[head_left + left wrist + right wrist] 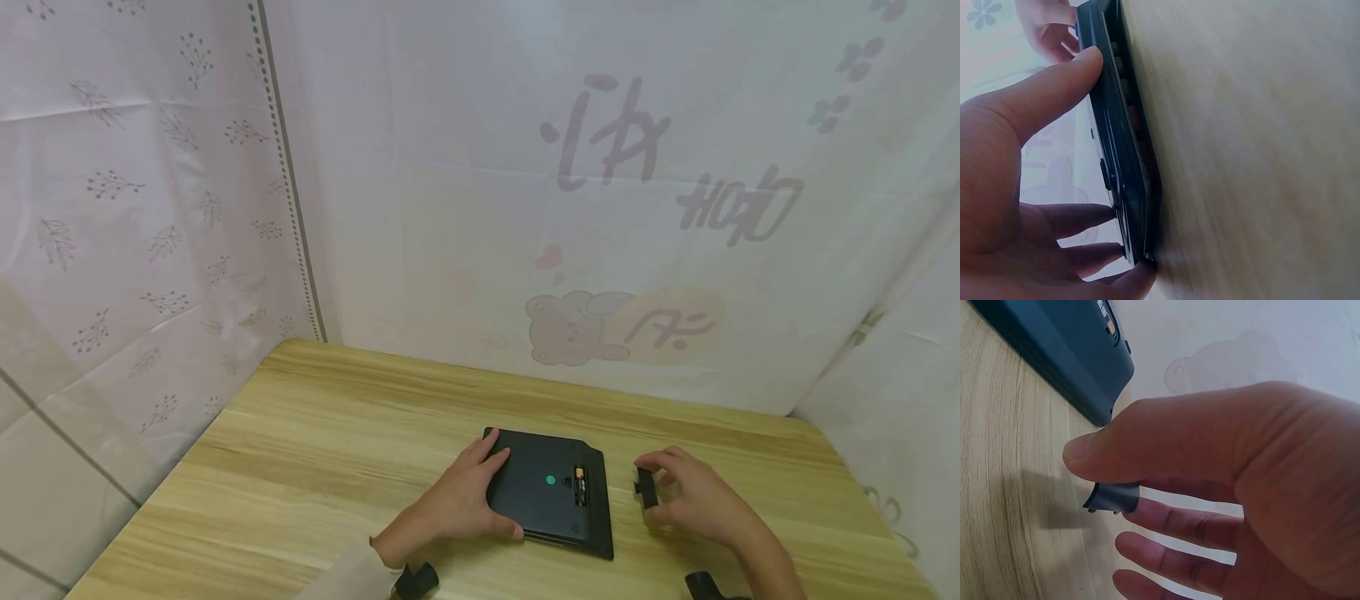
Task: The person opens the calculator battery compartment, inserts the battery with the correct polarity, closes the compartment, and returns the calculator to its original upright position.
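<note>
A black calculator (528, 496) lies face down on the wooden table, its keys (1134, 117) showing along the underside in the left wrist view. In its back, the battery compartment is uncovered, with a battery (581, 483) inside. My left hand (467, 498) holds the calculator's left side, thumb on the near edge and fingers spread to the far edge. To the right of the calculator, my right hand (693, 496) pinches a small black battery cover (647, 488) between thumb and fingers. The right wrist view shows the cover's curved end and small tabs below the thumb.
The wooden table (315, 442) reaches back to a printed white curtain (435, 208). More curtain hangs along the left and right sides. A round green sticker (551, 480) is on the calculator's back. Black wrist camera mounts (416, 581) sit at both wrists.
</note>
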A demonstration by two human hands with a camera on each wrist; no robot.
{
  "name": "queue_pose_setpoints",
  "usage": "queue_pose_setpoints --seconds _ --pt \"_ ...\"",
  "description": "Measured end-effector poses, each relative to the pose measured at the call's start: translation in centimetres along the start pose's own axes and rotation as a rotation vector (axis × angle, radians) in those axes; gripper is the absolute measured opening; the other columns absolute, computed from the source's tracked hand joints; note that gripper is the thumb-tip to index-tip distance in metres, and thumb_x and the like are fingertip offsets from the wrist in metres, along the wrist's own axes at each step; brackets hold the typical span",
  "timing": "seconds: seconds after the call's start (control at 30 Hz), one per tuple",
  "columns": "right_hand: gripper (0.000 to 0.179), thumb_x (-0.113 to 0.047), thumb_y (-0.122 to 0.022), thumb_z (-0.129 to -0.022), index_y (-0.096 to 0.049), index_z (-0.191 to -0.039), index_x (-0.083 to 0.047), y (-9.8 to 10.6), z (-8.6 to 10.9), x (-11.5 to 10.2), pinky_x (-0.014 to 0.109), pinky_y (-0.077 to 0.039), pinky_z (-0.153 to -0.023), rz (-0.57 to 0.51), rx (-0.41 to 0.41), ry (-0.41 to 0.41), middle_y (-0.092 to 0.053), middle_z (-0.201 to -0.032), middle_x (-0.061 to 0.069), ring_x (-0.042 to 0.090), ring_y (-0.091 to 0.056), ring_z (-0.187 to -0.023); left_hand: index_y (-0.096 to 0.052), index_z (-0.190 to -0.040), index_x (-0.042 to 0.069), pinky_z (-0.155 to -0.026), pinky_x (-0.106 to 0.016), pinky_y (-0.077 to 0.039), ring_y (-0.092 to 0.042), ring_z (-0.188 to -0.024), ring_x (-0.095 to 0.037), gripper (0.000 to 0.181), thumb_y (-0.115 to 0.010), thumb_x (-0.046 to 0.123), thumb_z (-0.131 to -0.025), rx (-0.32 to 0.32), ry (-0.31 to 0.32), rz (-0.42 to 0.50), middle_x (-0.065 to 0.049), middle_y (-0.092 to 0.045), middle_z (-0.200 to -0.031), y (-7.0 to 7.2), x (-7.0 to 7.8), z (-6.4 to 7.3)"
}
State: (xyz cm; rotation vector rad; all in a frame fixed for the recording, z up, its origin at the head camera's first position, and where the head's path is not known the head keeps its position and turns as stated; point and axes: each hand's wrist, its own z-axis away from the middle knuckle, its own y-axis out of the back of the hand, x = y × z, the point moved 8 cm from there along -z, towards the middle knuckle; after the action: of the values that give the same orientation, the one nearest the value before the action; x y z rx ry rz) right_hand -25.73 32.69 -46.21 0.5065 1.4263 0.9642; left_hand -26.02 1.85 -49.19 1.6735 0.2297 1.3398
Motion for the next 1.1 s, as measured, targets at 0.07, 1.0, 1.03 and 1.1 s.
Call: queue_pose_setpoints --seconds 0.07,1.0,1.03,1.1 --pt "0.068 -0.007 -0.095 -0.076 -0.068 -0.138 0.002 0.0 0.0 -0.2 0.049 -0.059 -0.084 -0.002 -0.007 0.005 -0.065 -0.134 0.017 0.032 -0.066 -0.108 -0.045 -0.168 0.006 -0.125 -0.057 -0.036 -0.023 -0.166 -0.038 0.112 -0.099 0.050 -0.081 0.000 0.002 0.004 -0.011 -0.020 -0.183 0.0 0.0 0.0" --pt "0.066 -0.015 -0.097 -0.075 -0.070 -0.134 -0.001 -0.5 0.3 -3.2 0.051 -0.059 -0.087 0.058 0.015 0.112 -0.069 -0.129 0.009 0.028 -0.068 -0.105 -0.045 -0.169 0.006 -0.125 -0.057 -0.037 -0.022 -0.166 -0.038 0.112 -0.099 0.051 -0.081 0.000 0.001 -0.003 -0.011 -0.020 -0.183 0.0 0.0 0.1" --pt "0.066 -0.015 -0.097 -0.075 -0.071 -0.133 -0.001 -0.5 0.4 -3.4 0.051 -0.058 -0.086 0.063 0.017 0.117 -0.069 -0.129 0.008 0.027 -0.068 -0.104 -0.045 -0.168 0.006 -0.125 -0.057 -0.037 -0.022 -0.166 -0.038 0.112 -0.099 0.051 -0.081 0.000 0.000 -0.004 -0.011 -0.020 -0.183 0.0 0.0 0.0" --pt "0.065 -0.016 -0.097 -0.075 -0.071 -0.133 -0.001 -0.5 0.4 -3.6 0.050 -0.058 -0.086 0.071 0.021 0.125 -0.069 -0.127 0.006 0.027 -0.067 -0.103 -0.045 -0.168 0.006 -0.125 -0.057 -0.037 -0.022 -0.166 -0.038 0.112 -0.099 0.051 -0.081 0.001 -0.001 -0.004 -0.011 -0.020 -0.183 0.1 0.0 0.0"
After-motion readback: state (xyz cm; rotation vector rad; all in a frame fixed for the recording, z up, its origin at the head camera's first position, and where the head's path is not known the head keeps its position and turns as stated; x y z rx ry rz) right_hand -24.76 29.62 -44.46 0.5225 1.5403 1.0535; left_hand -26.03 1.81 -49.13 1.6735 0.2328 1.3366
